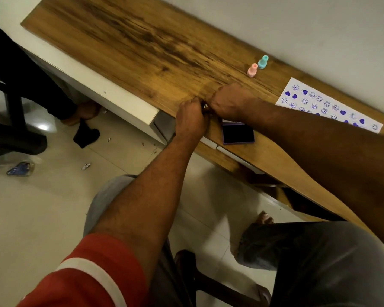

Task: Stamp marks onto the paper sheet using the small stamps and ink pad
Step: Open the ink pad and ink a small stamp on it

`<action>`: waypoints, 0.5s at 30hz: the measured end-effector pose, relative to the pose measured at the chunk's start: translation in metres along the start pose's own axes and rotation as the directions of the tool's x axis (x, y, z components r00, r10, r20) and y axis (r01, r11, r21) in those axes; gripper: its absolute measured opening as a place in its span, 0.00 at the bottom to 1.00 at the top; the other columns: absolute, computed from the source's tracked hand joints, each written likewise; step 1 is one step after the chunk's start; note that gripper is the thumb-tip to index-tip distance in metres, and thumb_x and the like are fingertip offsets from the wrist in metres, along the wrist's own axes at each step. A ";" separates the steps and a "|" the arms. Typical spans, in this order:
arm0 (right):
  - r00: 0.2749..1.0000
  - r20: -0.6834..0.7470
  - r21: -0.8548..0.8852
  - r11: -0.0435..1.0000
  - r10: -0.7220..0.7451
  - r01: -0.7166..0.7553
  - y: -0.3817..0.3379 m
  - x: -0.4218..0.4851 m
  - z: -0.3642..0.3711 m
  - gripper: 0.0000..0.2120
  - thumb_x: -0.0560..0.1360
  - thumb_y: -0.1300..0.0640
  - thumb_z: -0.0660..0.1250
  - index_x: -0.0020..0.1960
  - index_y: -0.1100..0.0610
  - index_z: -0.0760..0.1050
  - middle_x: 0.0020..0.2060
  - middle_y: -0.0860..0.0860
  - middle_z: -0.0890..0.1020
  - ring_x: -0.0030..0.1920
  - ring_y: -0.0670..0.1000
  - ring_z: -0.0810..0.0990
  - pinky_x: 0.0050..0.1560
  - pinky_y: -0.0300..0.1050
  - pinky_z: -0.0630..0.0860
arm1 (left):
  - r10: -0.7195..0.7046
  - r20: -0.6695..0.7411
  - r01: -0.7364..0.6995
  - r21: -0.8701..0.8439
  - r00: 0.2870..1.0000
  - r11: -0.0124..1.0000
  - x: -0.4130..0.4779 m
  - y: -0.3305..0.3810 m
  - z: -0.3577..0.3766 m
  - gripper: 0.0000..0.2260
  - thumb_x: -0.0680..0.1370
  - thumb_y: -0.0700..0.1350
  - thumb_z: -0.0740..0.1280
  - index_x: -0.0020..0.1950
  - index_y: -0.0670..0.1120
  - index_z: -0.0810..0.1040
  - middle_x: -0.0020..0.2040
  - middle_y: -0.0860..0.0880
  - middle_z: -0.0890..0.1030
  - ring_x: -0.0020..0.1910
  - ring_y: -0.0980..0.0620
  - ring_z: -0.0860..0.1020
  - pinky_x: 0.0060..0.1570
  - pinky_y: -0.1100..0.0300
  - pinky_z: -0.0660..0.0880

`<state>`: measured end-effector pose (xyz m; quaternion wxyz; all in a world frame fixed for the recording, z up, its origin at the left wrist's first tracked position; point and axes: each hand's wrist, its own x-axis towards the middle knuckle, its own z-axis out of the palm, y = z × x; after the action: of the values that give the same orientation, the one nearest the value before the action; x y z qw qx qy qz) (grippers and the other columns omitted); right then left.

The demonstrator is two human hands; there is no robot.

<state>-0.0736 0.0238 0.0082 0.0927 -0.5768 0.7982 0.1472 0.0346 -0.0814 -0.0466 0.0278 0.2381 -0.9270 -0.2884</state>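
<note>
Here the two hands meet at the near edge of the worktop [142, 45], fingers curled together. The left hand [192, 120] and the right hand [227, 101] are touching, and something small and pale shows in the gap between them, but I cannot tell what it is, nor whether either hand truly grips it.

The ink pad [238, 133] lies open just beside the hands, along the near edge, partly under the right wrist. The right hand is the nearer one to it.

The paper sheet [328, 107] lies further along the worktop on the right-hand side, against the far edge by the wall. Its long axis runs along the worktop's length. Many purple hearts and smiling faces already cover it, and the right forearm hides its near part, so I judge the stamping to be well advanced.

The pink stamp [252, 70] and the teal stamp [263, 62] stand upright, almost touching, near the far edge, across the worktop from the hands and between them and the sheet. The right hand has the shorter way to both.
</note>
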 end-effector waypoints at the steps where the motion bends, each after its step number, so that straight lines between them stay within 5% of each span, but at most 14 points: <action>1: 1.000 -0.013 0.007 1.000 -0.011 0.011 0.001 0.000 0.001 0.16 0.85 0.45 0.54 0.60 0.54 0.74 0.44 0.54 0.81 0.43 0.56 0.80 0.46 0.54 0.81 | 0.004 0.004 -0.004 0.001 1.000 1.000 0.000 0.000 -0.001 0.11 0.78 0.43 0.72 0.60 0.45 0.81 0.57 0.44 0.83 0.58 0.44 0.78 0.56 0.50 0.77; 9: 0.994 -0.103 0.052 0.998 -0.027 0.033 0.008 -0.002 0.010 0.18 0.84 0.43 0.52 0.50 0.52 0.75 0.39 0.52 0.78 0.38 0.53 0.72 0.40 0.47 0.69 | 0.031 0.000 -0.031 -0.012 1.000 0.999 0.001 -0.004 0.000 0.12 0.80 0.46 0.72 0.61 0.44 0.82 0.58 0.44 0.83 0.59 0.44 0.78 0.55 0.52 0.74; 15: 0.991 -0.090 0.204 0.975 0.103 -0.083 0.005 -0.013 0.010 0.19 0.85 0.41 0.51 0.48 0.51 0.74 0.37 0.49 0.73 0.37 0.52 0.72 0.41 0.49 0.71 | 0.041 0.015 -0.040 -0.048 0.999 0.998 0.000 -0.005 -0.001 0.12 0.80 0.48 0.71 0.61 0.44 0.82 0.57 0.45 0.83 0.58 0.44 0.78 0.54 0.51 0.75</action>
<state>-0.0744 0.0399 0.0032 0.1031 -0.5330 0.8388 0.0416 0.0367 -0.0859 -0.0484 0.0321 0.2161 -0.9247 -0.3116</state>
